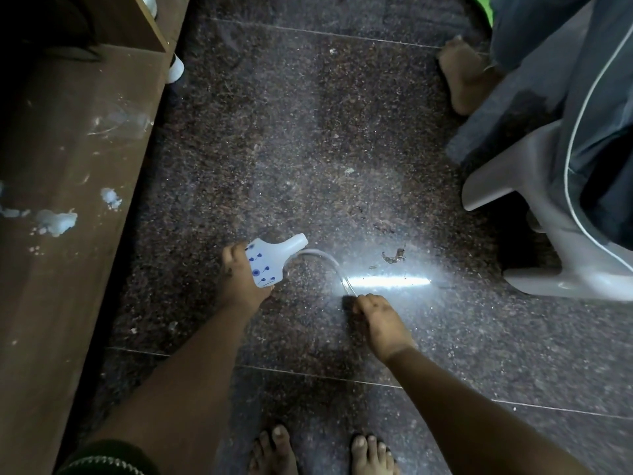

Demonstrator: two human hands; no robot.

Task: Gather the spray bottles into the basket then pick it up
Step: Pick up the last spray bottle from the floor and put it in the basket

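Observation:
A white spray bottle with blue flower prints lies tilted over the dark stone floor, its open neck pointing right and no cap on it. My left hand grips its body from the left. A clear curved tube arcs from near the bottle's neck down to my right hand, which is closed around the tube's lower end; what else it holds is hidden. No basket is in view.
A brown wooden shelf with white smears runs along the left. A grey plastic chair stands at the right, with another person's foot beside it. My bare feet are at the bottom edge. A white object sits by the shelf corner.

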